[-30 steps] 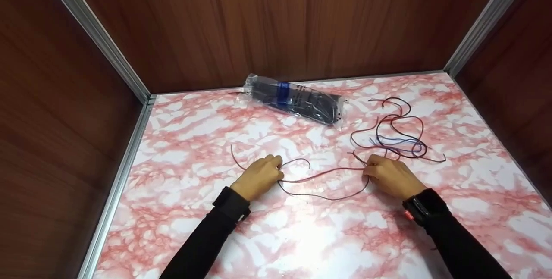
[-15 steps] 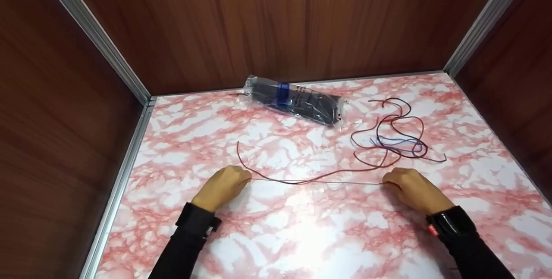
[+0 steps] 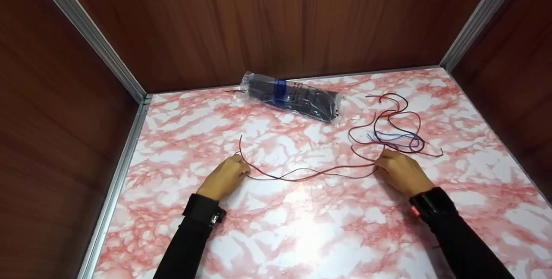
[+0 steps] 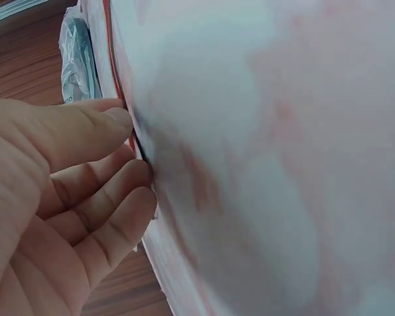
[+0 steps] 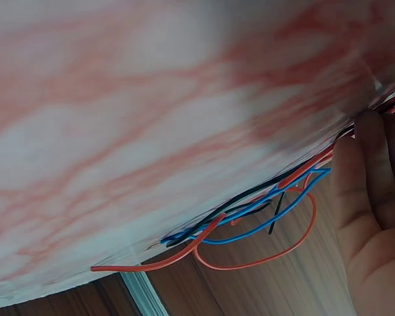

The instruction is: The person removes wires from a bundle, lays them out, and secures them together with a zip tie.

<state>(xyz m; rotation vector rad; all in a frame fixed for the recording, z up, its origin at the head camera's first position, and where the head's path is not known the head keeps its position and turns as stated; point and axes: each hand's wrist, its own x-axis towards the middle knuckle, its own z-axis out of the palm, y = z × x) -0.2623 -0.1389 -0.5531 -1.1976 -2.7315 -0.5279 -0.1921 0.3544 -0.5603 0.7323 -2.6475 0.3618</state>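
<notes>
In the head view a thin black wire [image 3: 302, 168] runs slack between the two hands. It crosses a red wire [image 3: 297, 180], whose free end curves up past the left hand. My left hand [image 3: 225, 177] pinches the black wire near its left end; in the left wrist view the thumb [image 4: 118, 122] meets the fingers there, red wire alongside. My right hand [image 3: 402, 173] grips the black wire's other end, with the red wire right at its fingertips. Part of that grip is hidden in the right wrist view, where fingers [image 5: 372, 178] curl at the wires.
Beyond the right hand lies a loose tangle of red, black and blue wires [image 3: 394, 139]. A clear plastic package [image 3: 297, 98] with dark contents sits near the back wall. Dark wood panels [image 3: 267, 20] with metal edging enclose the marbled red-white tabletop [image 3: 276, 244].
My hands first spread apart, drawing the black wire nearly straight. Since then they have come somewhat closer, the right hand moving left and away, and the black wire now sags across the red one.
</notes>
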